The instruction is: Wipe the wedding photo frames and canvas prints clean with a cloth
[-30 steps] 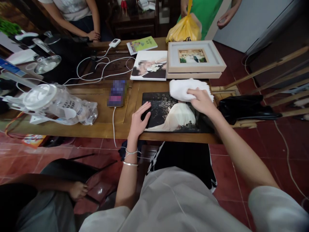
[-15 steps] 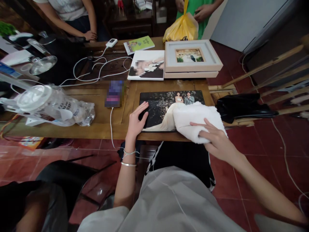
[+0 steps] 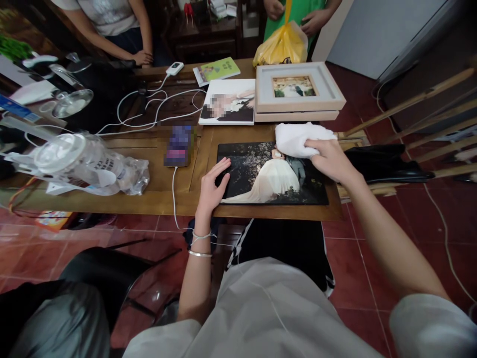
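Observation:
A dark wedding photo panel [image 3: 276,181] lies flat on the wooden table [image 3: 203,199] in front of me. My left hand [image 3: 213,186] rests on its left edge, fingers stretched out and holding nothing. In my right hand [image 3: 330,156] is a folded white towel [image 3: 301,139], gripped at its lower right. The towel lies over the panel's upper right part and covers the heads of the pictured couple. My right fingertips are partly hidden in the cloth.
Behind the panel are a framed photo [image 3: 298,92], a white-edged photo [image 3: 227,102] and a green booklet [image 3: 218,70]. A charging phone [image 3: 179,146] and a wrapped plastic cup [image 3: 85,161] lie left. Across the table, a person holds a yellow bag [image 3: 283,44]; another person sits.
My right hand has moved the towel away from me, from the panel's lower right to its upper right, uncovering the dress and lower right corner. My left hand stays at the left edge.

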Action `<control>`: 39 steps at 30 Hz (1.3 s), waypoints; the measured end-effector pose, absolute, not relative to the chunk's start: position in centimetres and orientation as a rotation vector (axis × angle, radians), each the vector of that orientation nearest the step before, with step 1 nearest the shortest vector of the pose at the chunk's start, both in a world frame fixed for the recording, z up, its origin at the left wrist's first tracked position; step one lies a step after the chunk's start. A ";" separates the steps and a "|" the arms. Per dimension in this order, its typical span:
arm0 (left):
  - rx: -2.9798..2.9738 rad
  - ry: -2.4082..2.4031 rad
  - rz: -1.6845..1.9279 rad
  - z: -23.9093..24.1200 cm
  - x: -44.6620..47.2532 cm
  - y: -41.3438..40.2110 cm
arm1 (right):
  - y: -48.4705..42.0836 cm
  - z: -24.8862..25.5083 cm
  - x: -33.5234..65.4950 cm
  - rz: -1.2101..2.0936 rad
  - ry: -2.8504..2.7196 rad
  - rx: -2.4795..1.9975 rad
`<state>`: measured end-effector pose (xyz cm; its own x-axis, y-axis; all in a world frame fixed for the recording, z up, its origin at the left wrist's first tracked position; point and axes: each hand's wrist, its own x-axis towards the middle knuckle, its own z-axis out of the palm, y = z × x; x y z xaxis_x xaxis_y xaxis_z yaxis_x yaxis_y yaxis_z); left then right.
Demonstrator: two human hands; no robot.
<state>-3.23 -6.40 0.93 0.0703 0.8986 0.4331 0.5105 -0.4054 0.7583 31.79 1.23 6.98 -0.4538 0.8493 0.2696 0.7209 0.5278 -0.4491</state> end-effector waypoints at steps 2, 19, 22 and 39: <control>1.947 1.402 1.276 0.9 -3.2 -6.4 | -1.6 6.6 31.9 0.379 -2.308 -1.282; 1.941 1.406 1.276 1.0 -3.2 -6.3 | -7.2 7.8 31.9 0.525 -2.433 -1.179; 1.941 1.388 1.284 1.0 -3.3 -6.4 | -1.7 7.9 31.3 0.502 -2.391 -1.262; 1.959 1.411 1.279 0.8 -3.2 -6.3 | -14.7 6.7 32.3 0.447 -2.451 -1.092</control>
